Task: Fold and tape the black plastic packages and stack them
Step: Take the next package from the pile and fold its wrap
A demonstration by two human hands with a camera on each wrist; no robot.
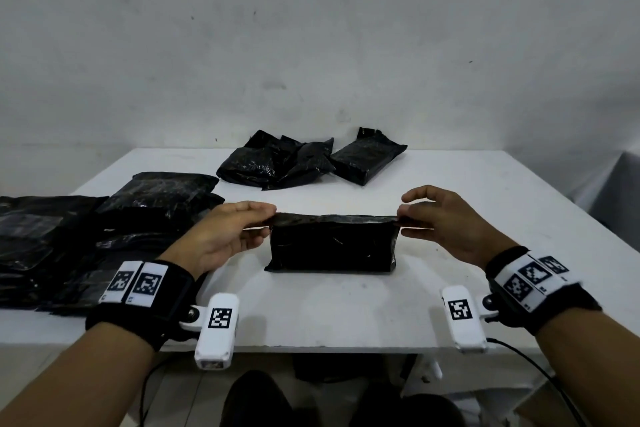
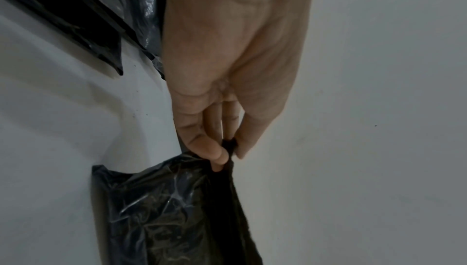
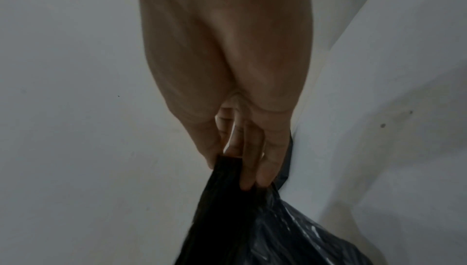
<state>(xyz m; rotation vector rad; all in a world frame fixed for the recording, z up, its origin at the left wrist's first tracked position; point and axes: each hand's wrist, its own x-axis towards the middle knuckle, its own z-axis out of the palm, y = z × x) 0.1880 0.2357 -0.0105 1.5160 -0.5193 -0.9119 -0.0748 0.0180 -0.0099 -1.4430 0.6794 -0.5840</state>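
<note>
1. Centrally on the white table (image 1: pixel 346 315), the package (image 1: pixel 332 246) stands on its long edge near the front.
2. Left hand (image 1: pixel 221 236) pinches the left end of its top flap between thumb and fingers (image 2: pixel 215 153).
3. Right hand (image 1: pixel 446 222) pinches the right end likewise.
4. Flat stack (image 1: pixel 104 229) lies at left; loose packages (image 1: pixel 304 159) lie at the back.
</note>
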